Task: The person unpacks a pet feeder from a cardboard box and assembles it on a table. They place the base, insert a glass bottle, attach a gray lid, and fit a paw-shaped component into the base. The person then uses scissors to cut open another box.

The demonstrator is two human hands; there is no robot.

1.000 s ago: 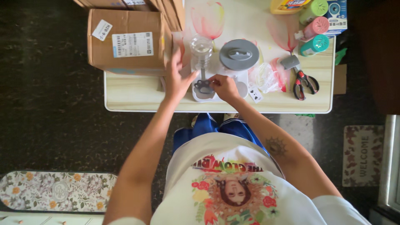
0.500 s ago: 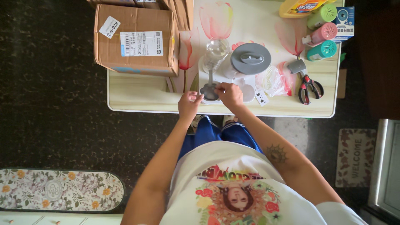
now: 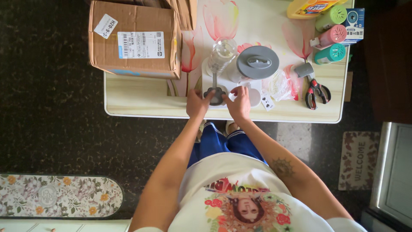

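Head view: left hand (image 3: 196, 104) and right hand (image 3: 239, 103) both curled around the small grey blade piece (image 3: 214, 95) at the table's (image 3: 141, 101) near edge, beside the grey lid (image 3: 257, 62)

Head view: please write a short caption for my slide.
Both hands, left hand and right hand, grip a grey blade piece at the table's edge.

Cardboard box (image 3: 134, 38) and yellow bottle (image 3: 310, 7) cut off by top edge; left hand (image 3: 197, 104) fingertips hidden behind small grey part (image 3: 215, 95); grip unclear.
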